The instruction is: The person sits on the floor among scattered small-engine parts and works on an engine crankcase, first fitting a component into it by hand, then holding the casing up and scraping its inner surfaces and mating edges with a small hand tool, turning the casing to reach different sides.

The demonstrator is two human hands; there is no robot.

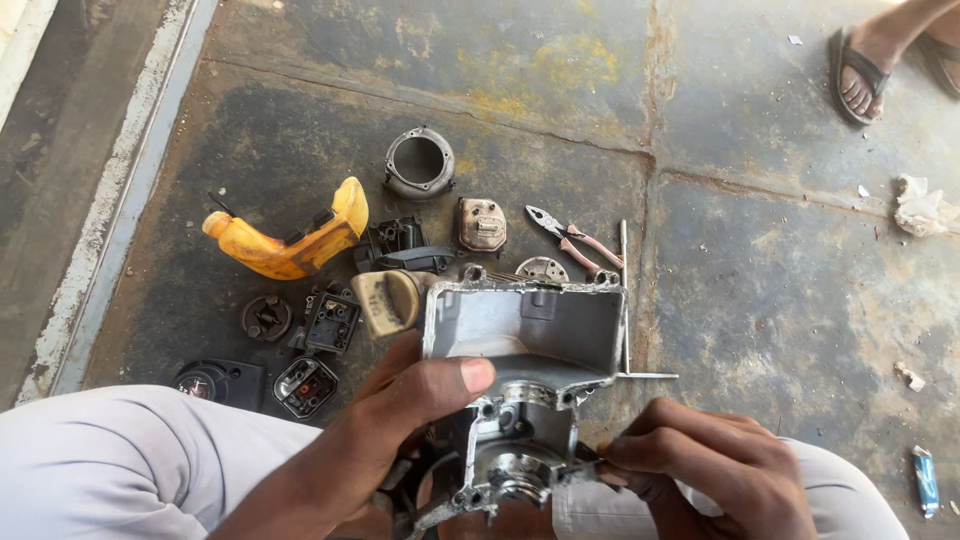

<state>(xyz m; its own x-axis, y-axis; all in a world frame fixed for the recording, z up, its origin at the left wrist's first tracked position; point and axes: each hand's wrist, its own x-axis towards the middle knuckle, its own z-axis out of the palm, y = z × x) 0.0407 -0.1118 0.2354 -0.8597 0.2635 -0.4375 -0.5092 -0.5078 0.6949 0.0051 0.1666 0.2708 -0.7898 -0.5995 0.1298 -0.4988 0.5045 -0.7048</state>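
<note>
A grey cast-metal engine housing (530, 340), open like a box at the top, is held up over my lap. My left hand (400, 420) grips its left side, thumb laid across the lower edge of the open cavity. My right hand (715, 465) pinches the housing's lower right corner near the round shiny bearing seat (515, 470). Whether the right fingers also hold a small tool is hidden. My knees in light trousers (110, 460) frame the bottom of the view.
Engine parts lie on the stained concrete floor (780, 280): a yellow plastic handle cover (290, 240), a metal cylinder (419, 163), a rusty cover (481, 224), pliers (572, 240), a thin rod (625, 290), black parts (325, 320). Another person's sandalled foot (865, 70) stands at the top right.
</note>
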